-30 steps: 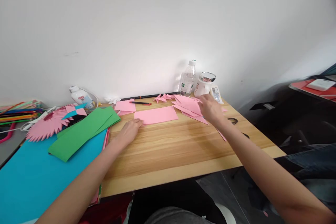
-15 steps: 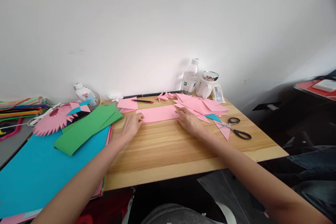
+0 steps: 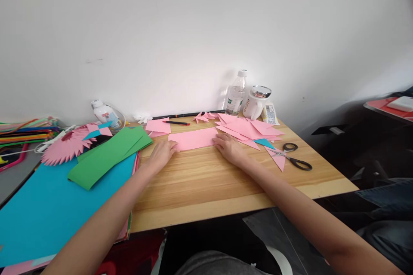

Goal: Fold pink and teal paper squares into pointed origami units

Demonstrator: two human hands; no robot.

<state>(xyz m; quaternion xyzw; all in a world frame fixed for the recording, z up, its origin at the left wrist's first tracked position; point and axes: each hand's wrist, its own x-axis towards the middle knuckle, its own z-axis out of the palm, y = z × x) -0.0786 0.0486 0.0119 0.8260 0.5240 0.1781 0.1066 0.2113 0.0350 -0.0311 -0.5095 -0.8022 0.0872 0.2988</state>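
A long pink paper strip [image 3: 193,138] lies crosswise on the wooden table. At its left end, my left hand [image 3: 163,153] is closed, with bent fingers gripping the strip's near corner. My right hand [image 3: 229,148] grips the opposite end, its fingers curled over the paper and the thumb near the front edge. Just beyond the right hand is a loose pile of pink paper pieces [image 3: 247,128]. Behind the strip's left end lie pink paper squares [image 3: 157,126] with a black pen [image 3: 176,123] resting on them.
Black-handled scissors [image 3: 292,156] lie to the right. A water bottle [image 3: 236,94] and white mug [image 3: 256,103] stand by the wall. On the left are green paper strips [image 3: 106,159], blue sheets [image 3: 64,210], a pink pleated paper piece [image 3: 63,148] and a white bottle [image 3: 105,114].
The view has shifted slightly. Both hands remain at the strip's ends, and the right hand's fingers have moved a little over the paper. Otherwise the layout is the same.
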